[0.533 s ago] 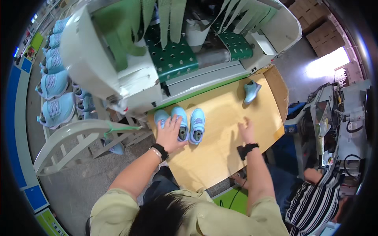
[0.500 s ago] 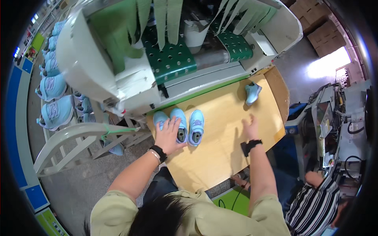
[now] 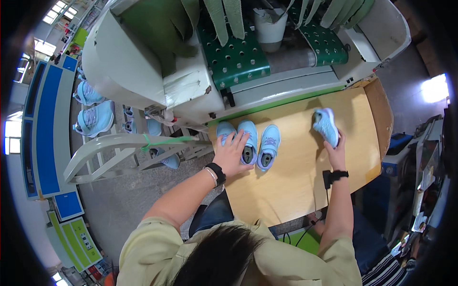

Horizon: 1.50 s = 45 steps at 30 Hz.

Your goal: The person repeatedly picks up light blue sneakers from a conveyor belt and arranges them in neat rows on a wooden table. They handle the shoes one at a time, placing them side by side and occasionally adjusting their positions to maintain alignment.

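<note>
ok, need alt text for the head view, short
Seen from above, a person at a wooden table rests the left hand on a row of small light-blue shoes while the right hand touches a lone light-blue shoe farther right. A large white machine with green perforated plates stands behind the table.

A rectangular white paper label (image 3: 183, 88) is sticking to the pale machine housing, at about eleven o'clock from the picture's middle. Toward seven o'clock, near the lower left rim, two yellow-green rectangular signboards (image 3: 76, 238) are lying beside blue panels (image 3: 67, 205). No packages or screens are showing.
</note>
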Each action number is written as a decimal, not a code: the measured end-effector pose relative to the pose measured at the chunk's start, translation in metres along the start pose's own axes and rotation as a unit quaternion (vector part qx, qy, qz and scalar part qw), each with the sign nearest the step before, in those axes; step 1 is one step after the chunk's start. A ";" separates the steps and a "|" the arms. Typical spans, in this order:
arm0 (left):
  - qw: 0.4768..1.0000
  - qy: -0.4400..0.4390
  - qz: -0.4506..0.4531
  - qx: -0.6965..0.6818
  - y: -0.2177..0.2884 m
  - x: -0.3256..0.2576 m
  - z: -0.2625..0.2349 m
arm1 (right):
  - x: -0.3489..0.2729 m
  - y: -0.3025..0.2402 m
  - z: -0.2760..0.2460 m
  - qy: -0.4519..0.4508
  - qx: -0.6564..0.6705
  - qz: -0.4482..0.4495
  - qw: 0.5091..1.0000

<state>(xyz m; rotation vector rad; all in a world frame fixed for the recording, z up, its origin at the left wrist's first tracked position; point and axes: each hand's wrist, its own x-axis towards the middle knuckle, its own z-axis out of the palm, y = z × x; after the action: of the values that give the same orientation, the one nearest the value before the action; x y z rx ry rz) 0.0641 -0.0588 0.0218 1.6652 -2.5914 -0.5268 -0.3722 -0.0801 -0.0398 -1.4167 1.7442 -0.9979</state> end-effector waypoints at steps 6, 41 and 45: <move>1.000 0.000 0.003 0.012 0.002 0.000 0.003 | -0.044 -0.050 -0.016 0.103 0.141 0.151 0.973; 0.994 0.021 0.070 0.076 -0.008 0.003 0.013 | -0.332 -0.115 0.148 -0.184 -0.314 0.197 0.910; 0.995 0.019 0.064 0.076 -0.007 0.003 0.015 | -0.333 -0.113 0.146 -0.185 -0.313 0.192 0.912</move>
<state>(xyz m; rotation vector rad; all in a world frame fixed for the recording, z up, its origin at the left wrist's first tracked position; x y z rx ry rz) 0.0664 -0.0605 0.0054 1.5169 -2.7478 -0.2980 -0.1310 0.2116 -0.0005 -1.4163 2.0151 0.0652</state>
